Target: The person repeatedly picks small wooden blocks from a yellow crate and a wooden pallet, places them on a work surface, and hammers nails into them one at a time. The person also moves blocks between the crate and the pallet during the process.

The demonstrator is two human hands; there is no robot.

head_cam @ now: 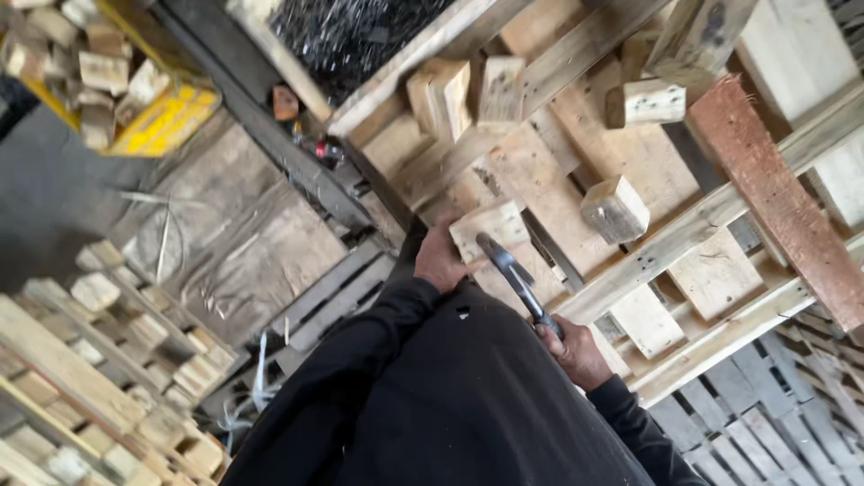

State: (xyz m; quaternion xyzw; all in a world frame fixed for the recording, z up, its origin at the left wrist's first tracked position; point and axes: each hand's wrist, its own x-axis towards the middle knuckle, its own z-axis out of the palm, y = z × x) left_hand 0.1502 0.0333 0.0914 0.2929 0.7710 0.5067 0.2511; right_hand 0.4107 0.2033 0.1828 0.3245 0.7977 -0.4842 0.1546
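My left hand (439, 259) grips a pale square wooden block (490, 227) and holds it against the planks of a wooden pallet (630, 261). In my right hand (576, 353) is a dark metal hammer (515, 274), its head just below and against the block. Both of my sleeves are black. More loose wooden blocks lie on the pallet, one (616, 209) to the right of the held block and another (646, 102) higher up.
A reddish chipboard plank (774, 198) lies across the pallet's right side. A yellow bin (166, 117) with wood offcuts stands at top left. Stacked pallets and blocks (99, 378) fill the lower left. A grey slatted pallet (765, 423) lies at bottom right.
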